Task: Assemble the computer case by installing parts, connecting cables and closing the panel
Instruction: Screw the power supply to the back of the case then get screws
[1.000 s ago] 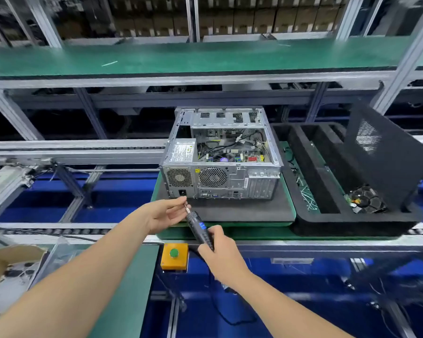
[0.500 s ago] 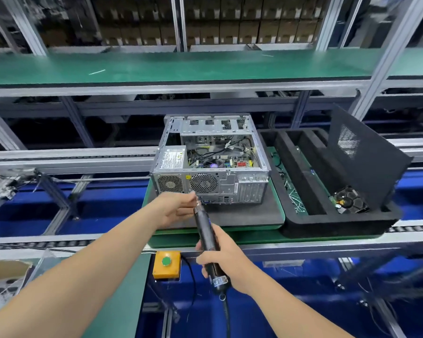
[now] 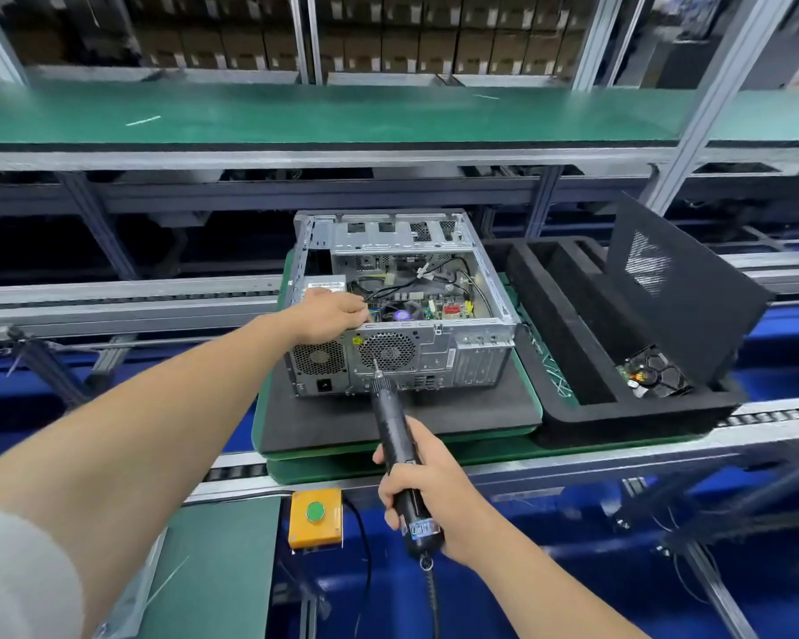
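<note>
Left hand [image 3: 328, 315] now grips computer case [image 3: 462, 357] rim, right hand [image 3: 430, 495] holds screwdriver [image 3: 390, 422] against its rear

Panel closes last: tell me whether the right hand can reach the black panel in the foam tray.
Likely not yet: the right hand grips the screwdriver at the case's back. Nothing blocks the panel, which leans uncovered to the right; freeing that hand should do.

Silver PC case [image 3: 434, 357], open side up, rear fans toward cam, sits on blk foam pad [image 3: 324, 422].
</note>
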Demonstrator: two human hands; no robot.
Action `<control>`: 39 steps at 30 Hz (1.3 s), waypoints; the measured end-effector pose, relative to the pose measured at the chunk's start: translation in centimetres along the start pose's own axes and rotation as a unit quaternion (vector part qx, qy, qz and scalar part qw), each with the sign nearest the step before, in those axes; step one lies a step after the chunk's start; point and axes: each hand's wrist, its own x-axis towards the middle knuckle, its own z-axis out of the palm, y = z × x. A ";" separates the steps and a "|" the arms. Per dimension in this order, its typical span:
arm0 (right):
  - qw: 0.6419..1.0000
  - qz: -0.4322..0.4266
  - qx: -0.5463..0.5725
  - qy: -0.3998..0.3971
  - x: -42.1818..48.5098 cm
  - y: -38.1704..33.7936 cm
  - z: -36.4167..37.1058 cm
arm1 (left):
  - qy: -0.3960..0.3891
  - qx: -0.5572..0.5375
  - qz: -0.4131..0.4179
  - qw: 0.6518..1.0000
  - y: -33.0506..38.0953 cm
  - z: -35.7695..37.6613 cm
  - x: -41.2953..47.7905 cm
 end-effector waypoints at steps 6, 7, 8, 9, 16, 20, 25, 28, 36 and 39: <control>1.000 0.002 0.000 0.010 0.2 0.2 0.9 | 0.015 -0.114 0.008 0.993 -1.0 -0.2 -0.3; 1.000 0.000 -0.007 0.011 0.3 0.2 1.1 | 0.009 -0.108 0.015 0.994 -0.9 -0.5 -0.4; 1.000 -0.003 -0.016 0.011 0.4 0.2 1.3 | 0.005 -0.108 0.020 0.994 -0.9 -0.6 -0.4; 1.000 -0.008 -0.024 0.012 0.5 0.1 1.5 | -0.001 -0.118 0.024 0.993 -0.9 -0.7 -0.4; 0.998 -0.030 -0.059 0.021 1.6 -0.4 3.2 | -0.005 -0.146 0.028 0.989 -1.1 -1.0 0.0; 0.997 -0.034 -0.061 0.029 2.2 -0.3 3.8 | -0.001 -0.148 0.012 0.989 -1.1 -0.9 0.4; 0.997 -0.039 -0.056 0.035 2.5 -0.2 3.7 | -0.003 -0.143 0.004 0.990 -1.1 -0.9 0.6; 0.997 -0.039 -0.052 0.034 2.7 -0.1 3.5 | -0.003 -0.145 0.011 0.989 -1.1 -0.9 0.5; 0.997 -0.041 -0.049 0.035 2.8 0.1 3.4 | -0.011 -0.139 0.024 0.990 -0.6 -1.1 0.1; 0.997 -0.043 -0.056 0.036 2.8 0.1 3.6 | -0.011 -0.140 0.027 0.990 -0.5 -1.1 0.0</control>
